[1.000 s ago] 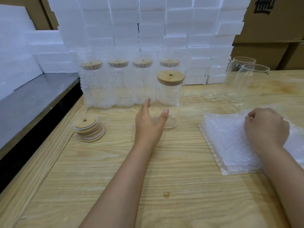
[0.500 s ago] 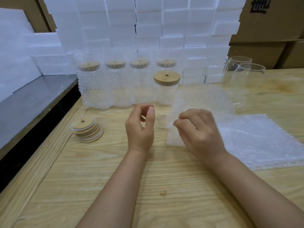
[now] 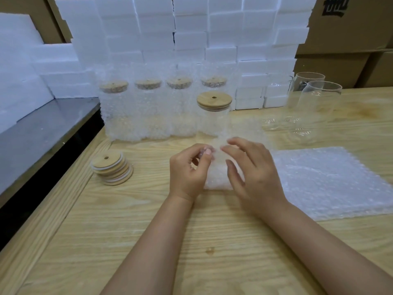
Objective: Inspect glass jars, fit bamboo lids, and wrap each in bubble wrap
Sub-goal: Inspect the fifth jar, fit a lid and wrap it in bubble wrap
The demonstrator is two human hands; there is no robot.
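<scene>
Just in front of the lidded jar point(image 3: 213, 121) on the counter point(image 3: 148, 241), the left hand point(image 3: 189, 171) pinches the upper edge of a bubble wrap sheet point(image 3: 219, 180) between thumb and forefinger. The right hand point(image 3: 253, 175) has its fingers point(image 3: 240, 143) spread and loosely bent against the sheet, gripping nothing. Left of the jar lies a stack of bamboo lids point(image 3: 111, 169); right of it, the bubble wrap pile point(image 3: 329, 182).
</scene>
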